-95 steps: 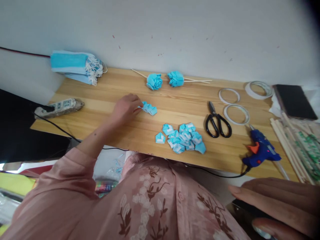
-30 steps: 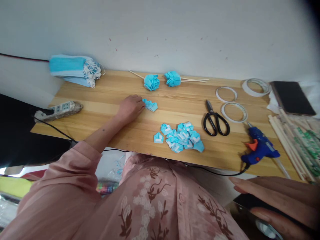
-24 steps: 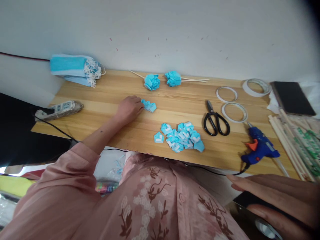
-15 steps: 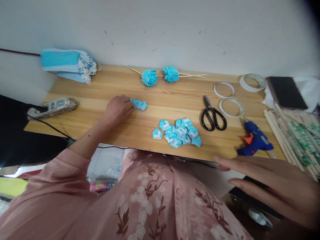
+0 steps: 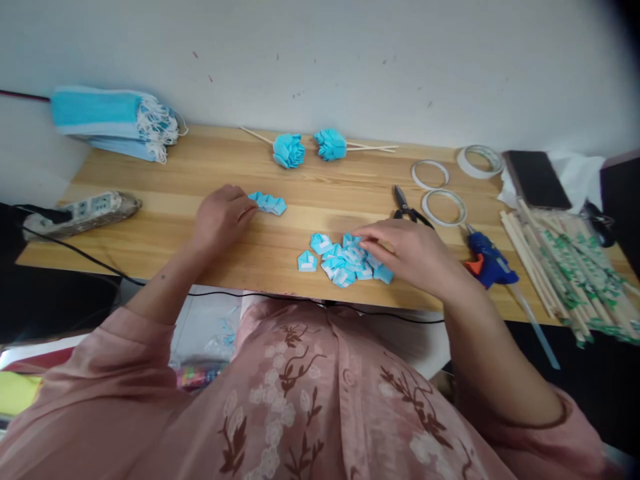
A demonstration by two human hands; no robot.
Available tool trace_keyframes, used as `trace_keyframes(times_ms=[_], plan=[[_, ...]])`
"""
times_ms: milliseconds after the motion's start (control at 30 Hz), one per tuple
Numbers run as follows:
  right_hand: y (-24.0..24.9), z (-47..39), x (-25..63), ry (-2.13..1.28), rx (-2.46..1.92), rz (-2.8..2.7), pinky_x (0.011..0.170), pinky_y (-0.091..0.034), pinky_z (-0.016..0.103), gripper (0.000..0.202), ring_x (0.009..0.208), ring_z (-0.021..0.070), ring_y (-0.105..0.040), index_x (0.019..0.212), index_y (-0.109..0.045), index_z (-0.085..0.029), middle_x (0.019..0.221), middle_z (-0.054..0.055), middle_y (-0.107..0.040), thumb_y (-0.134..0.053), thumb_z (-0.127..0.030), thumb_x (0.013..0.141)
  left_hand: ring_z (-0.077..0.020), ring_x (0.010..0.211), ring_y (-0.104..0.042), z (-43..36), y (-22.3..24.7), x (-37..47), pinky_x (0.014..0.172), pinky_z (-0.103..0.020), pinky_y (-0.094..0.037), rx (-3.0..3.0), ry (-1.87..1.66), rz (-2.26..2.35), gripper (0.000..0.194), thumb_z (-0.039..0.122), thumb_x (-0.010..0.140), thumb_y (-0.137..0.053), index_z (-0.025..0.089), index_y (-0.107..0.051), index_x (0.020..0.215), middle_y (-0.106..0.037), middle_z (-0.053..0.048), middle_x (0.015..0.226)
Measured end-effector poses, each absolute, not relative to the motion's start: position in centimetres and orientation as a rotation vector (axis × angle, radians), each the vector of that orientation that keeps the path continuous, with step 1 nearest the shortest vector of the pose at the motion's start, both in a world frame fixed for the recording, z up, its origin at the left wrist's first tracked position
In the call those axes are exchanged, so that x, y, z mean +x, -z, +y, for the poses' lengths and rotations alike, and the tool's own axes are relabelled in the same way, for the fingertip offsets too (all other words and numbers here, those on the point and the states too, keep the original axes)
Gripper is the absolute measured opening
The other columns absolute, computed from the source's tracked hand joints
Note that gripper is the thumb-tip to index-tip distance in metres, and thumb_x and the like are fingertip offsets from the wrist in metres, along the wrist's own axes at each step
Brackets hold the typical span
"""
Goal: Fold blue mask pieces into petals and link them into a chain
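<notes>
My left hand (image 5: pixel 225 217) rests on the wooden table with its fingers closed on the left end of a short row of folded blue pieces (image 5: pixel 270 203). Over the right side of a pile of folded blue pieces with white strips (image 5: pixel 345 259) is my right hand (image 5: pixel 405 252). Its thumb and fingertips are pinched together at the pile's upper edge; part of the pile is hidden under it. One single folded piece (image 5: pixel 307 261) lies just left of the pile. Behind are two blue folded flowers (image 5: pixel 289 151) on thin sticks.
Black scissors (image 5: pixel 401 199), tape rolls (image 5: pixel 444 207) and a blue glue gun (image 5: pixel 493 260) lie to the right, beside bundled sticks (image 5: pixel 565 267). Stacked masks (image 5: pixel 97 110) and a power strip (image 5: pixel 100 210) are at the left. A cable crosses the front edge.
My right hand has come in from the lower right to the blue pile and its fingers have closed. My left hand stays at the row. The whole view has shifted slightly.
</notes>
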State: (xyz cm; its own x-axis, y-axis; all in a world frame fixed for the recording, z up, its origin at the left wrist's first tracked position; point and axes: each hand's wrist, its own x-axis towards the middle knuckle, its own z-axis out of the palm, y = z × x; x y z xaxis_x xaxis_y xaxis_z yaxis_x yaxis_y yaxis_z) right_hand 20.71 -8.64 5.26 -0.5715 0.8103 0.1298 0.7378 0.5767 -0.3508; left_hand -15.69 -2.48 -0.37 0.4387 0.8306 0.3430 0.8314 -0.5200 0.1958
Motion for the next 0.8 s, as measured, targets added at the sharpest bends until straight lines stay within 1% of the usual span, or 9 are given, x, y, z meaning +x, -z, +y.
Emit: trace_keyframes(times_ms=[133, 300, 400, 500, 600, 700, 800], plan=[[-4.8, -7.0, 17.9, -0.442, -1.291, -2.635, 0.080, -0.050, 0.032, 0.023, 0.100, 0.0238, -0.072, 0.112, -0.073, -0.021, 0.110, 0.007, -0.077, -0.054, -0.023, 0.099, -0.0213, 0.086, -0.055, -3.1, 0.0, -14.9, 0.076, -0.035, -0.041, -2.661, 0.750, -1.511, 0.025, 0.034, 0.099, -0.052, 0.020, -0.065, 0.083, -0.067, -0.007, 0.088], [-3.9, -5.8, 14.8, -0.379, -1.299, -2.813, 0.090, -0.046, 0.039, 0.030, 0.111, 0.0302, -0.067, 0.122, -0.068, -0.016, 0.120, 0.013, -0.073, -0.063, -0.030, 0.096, -0.0197, 0.080, -0.057, -4.4, -0.6, -13.1, 0.072, -0.033, -0.042, -2.687, 0.892, -1.460, 0.021, 0.031, 0.097, -0.056, 0.020, -0.061, 0.080, -0.065, -0.005, 0.083], [-3.2, -5.4, 14.2, -0.357, -1.297, -2.818, 0.091, -0.045, 0.041, 0.031, 0.111, 0.0318, -0.066, 0.122, -0.068, -0.017, 0.119, 0.014, -0.073, -0.066, -0.028, 0.093, -0.0199, 0.084, -0.061, -5.6, -0.8, -11.7, 0.074, -0.032, -0.044, -2.804, 0.953, -1.412, 0.020, 0.029, 0.098, -0.054, 0.020, -0.064, 0.083, -0.067, -0.006, 0.087], [-2.5, -5.2, 14.5, -0.441, -1.231, -2.753, 0.089, -0.045, 0.038, 0.031, 0.104, 0.0286, -0.068, 0.121, -0.069, -0.019, 0.114, 0.011, -0.075, -0.066, -0.020, 0.090, -0.0212, 0.089, -0.063, -6.4, -0.8, -10.5, 0.079, -0.034, -0.046, -2.962, 0.944, -1.378, 0.022, 0.028, 0.099, -0.052, 0.018, -0.066, 0.085, -0.069, -0.008, 0.090], [-2.0, -5.1, 15.1, -0.538, -1.203, -2.647, 0.086, -0.045, 0.035, 0.033, 0.095, 0.0249, -0.069, 0.120, -0.070, -0.020, 0.106, 0.008, -0.077, -0.063, -0.015, 0.088, -0.0206, 0.088, -0.063, -6.6, -0.8, -9.6, 0.081, -0.034, -0.046, -3.072, 1.016, -1.414, 0.024, 0.030, 0.098, -0.053, 0.018, -0.067, 0.083, -0.071, -0.007, 0.089], [-2.2, -5.3, 15.6, -0.701, -1.264, -2.453, 0.082, -0.047, 0.033, 0.037, 0.089, 0.0216, -0.068, 0.121, -0.071, -0.021, 0.102, 0.005, -0.077, -0.063, -0.015, 0.086, -0.0177, 0.082, -0.064, -6.3, -1.2, -9.0, 0.077, -0.030, -0.046, -3.153, 1.199, -1.524, 0.022, 0.030, 0.096, -0.058, 0.018, -0.068, 0.082, -0.072, -0.006, 0.084], [-2.9, -5.6, 15.7, -0.883, -1.344, -2.147, 0.075, -0.049, 0.030, 0.046, 0.079, 0.0179, -0.065, 0.129, -0.068, -0.020, 0.091, 0.002, -0.074, -0.067, -0.019, 0.083, -0.0155, 0.077, -0.063, -5.8, -1.8, -8.0, 0.070, -0.026, -0.045, -3.179, 1.379, -1.731, 0.020, 0.036, 0.092, -0.063, 0.017, -0.070, 0.090, -0.072, -0.005, 0.085]])
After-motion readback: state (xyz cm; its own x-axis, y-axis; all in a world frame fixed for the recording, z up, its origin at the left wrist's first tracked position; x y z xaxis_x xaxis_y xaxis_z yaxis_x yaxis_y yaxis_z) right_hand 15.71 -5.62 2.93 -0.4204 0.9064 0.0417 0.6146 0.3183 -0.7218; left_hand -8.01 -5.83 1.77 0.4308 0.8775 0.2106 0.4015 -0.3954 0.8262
